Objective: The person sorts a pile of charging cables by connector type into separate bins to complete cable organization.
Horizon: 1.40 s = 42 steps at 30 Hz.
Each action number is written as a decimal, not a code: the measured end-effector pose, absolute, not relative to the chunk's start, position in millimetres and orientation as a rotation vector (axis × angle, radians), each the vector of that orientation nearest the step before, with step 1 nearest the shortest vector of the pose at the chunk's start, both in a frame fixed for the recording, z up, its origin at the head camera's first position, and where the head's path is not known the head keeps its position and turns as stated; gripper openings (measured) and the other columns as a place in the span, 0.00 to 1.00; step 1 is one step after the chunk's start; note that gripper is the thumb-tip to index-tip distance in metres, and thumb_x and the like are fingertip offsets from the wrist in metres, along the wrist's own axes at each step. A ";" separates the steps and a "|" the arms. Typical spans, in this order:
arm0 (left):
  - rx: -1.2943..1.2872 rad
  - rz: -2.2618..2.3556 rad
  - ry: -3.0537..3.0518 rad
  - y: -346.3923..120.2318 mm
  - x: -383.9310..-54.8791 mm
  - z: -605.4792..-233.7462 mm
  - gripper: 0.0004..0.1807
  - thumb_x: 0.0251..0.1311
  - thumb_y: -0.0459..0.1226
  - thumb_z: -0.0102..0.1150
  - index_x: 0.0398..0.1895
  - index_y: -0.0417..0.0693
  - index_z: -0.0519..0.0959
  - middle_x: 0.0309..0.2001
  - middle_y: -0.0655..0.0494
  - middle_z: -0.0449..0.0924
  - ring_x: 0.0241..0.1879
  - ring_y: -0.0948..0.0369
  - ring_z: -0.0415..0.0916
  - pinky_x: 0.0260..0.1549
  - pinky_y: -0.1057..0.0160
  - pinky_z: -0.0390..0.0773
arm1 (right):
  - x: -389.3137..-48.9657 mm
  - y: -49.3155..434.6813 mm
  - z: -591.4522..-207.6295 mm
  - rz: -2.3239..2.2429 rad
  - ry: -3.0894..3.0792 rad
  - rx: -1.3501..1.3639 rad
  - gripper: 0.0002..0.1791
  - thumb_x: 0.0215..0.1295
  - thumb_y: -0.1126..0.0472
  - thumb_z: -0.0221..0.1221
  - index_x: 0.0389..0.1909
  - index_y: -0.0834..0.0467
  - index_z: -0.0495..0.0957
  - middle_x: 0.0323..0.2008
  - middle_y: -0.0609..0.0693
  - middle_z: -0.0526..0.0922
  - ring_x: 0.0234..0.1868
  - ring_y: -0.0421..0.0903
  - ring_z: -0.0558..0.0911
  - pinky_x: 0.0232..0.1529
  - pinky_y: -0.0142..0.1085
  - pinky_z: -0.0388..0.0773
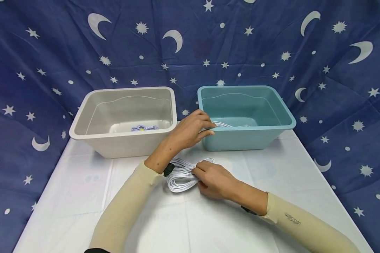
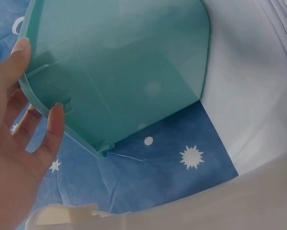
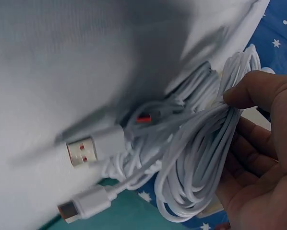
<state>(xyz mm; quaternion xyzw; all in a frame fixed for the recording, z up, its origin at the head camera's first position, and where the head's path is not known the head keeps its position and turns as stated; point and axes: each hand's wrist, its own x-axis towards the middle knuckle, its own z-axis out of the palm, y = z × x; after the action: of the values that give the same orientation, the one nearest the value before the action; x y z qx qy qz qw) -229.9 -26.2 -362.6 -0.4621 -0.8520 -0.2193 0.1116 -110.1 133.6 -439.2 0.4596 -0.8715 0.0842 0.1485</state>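
Landmark for all positions is the teal bin point(image 1: 234, 138). Nearest to the viewer, the white-draped counter point(image 1: 152, 218) extends in front of it. The right grip point(image 1: 216, 179), just in front of the teal bin, is closed on the white cable bundle point(image 1: 185, 171), pinching it between thumb and fingers. The bulk of the bundle lies leftward of that grip, off the teal bin's near-left corner; its long axis slants from the near-left loop toward the bin's front wall. Two plugs point(image 3: 83, 151) stand free of the coil. More white cable shows behind the held coil; whether it is a separate bundle cannot be told.

The right grip is the nearer to the bundle, in contact with it. The left grip point(image 1: 191, 130) holds the teal bin's rim at the near-left corner, beyond the bundle.

Inside the teal bin, a white cable point(image 1: 223, 124) shows low behind the front wall. The beige bin point(image 1: 117, 146), left of the teal bin, contains a purplish cable bundle point(image 1: 144, 128) with a yellow mark. Behind the teal bin hangs a blue star-and-moon backdrop point(image 1: 152, 63)
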 end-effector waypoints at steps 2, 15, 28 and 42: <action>-1.353 -0.638 -2.501 -26.5 -230.0 -362.6 0.16 0.68 0.47 0.61 0.54 0.53 0.86 0.45 0.64 0.81 0.51 0.63 0.69 0.53 0.68 0.70 | -109.4 136.2 -434.7 0.258 -2.495 1.321 0.14 0.49 0.67 0.65 0.40 0.56 0.80 0.36 0.46 0.77 0.40 0.44 0.79 0.39 0.36 0.79; -1.361 -0.649 -2.496 -25.6 -231.0 -362.6 0.17 0.67 0.47 0.62 0.53 0.50 0.86 0.45 0.62 0.82 0.51 0.62 0.69 0.54 0.67 0.69 | -100.9 159.0 -403.2 0.275 -2.452 1.360 0.17 0.50 0.69 0.63 0.43 0.56 0.79 0.39 0.44 0.76 0.41 0.41 0.76 0.37 0.31 0.78; -1.376 -0.688 -2.481 -26.0 -231.2 -362.2 0.17 0.66 0.46 0.62 0.53 0.49 0.86 0.45 0.62 0.81 0.51 0.62 0.68 0.54 0.67 0.68 | -104.4 187.8 -362.2 0.313 -2.463 1.308 0.18 0.49 0.68 0.64 0.44 0.58 0.80 0.39 0.45 0.77 0.38 0.40 0.76 0.35 0.30 0.78; -1.349 -0.691 -2.512 -26.8 -228.5 -363.3 0.16 0.67 0.46 0.62 0.53 0.52 0.86 0.45 0.63 0.81 0.51 0.64 0.68 0.52 0.68 0.70 | -121.5 213.7 -332.5 0.347 -2.442 1.263 0.18 0.47 0.69 0.63 0.43 0.57 0.81 0.39 0.45 0.79 0.38 0.40 0.75 0.34 0.33 0.76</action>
<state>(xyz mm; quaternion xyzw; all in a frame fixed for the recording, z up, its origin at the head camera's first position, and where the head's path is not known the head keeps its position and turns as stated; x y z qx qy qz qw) -228.5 -26.8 -363.3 -0.4574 -0.8516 -0.2343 0.1035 -121.5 213.7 -332.5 0.4479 -0.8662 0.1230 0.1842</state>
